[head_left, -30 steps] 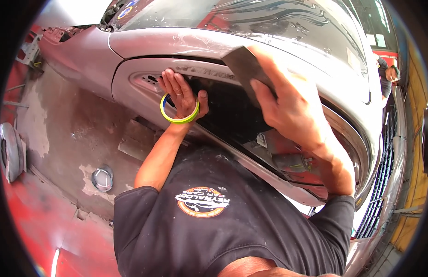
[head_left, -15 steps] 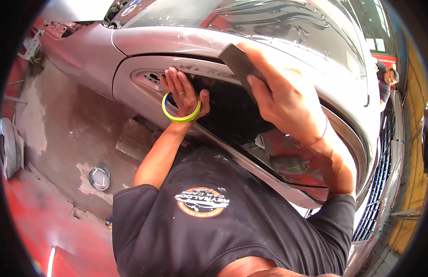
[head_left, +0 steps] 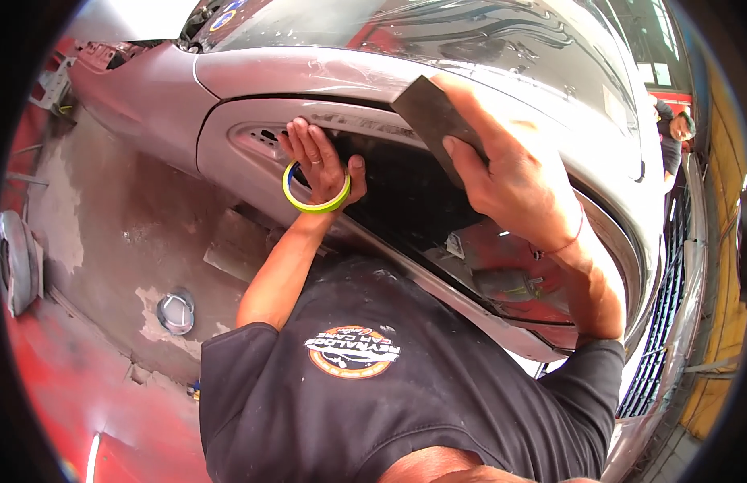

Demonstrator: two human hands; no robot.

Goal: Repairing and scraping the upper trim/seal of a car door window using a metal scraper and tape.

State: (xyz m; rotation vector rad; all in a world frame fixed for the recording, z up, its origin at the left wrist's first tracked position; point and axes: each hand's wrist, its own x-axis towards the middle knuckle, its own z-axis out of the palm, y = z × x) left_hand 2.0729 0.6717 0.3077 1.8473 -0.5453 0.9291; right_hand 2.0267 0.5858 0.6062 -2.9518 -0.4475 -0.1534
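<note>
A silver car stands in front of me, with its door (head_left: 220,145) and dark side window (head_left: 405,189) closest. My left hand (head_left: 325,165) lies flat with outstretched fingers against the front corner of the window frame. Around its wrist hangs a yellow-green roll of tape (head_left: 317,209). In my right hand (head_left: 522,181) is a flat, dark rectangular block (head_left: 431,119), perhaps a sanding block, gripped between thumb and fingers. The block is tilted over the upper window frame. Whether its underside touches the frame cannot be made out. Scuffed, dull patches show on the frame beside it.
The windshield (head_left: 438,28) stretches along the far side. Another person (head_left: 675,133) is at the far right, near a dark slatted panel (head_left: 659,338). A round metal object (head_left: 176,312) lies on the stained floor (head_left: 115,233); a grey rounded part (head_left: 19,262) is farther left.
My right hand and the dark block have shifted slightly to the right along the window frame. My left hand stays in place.
</note>
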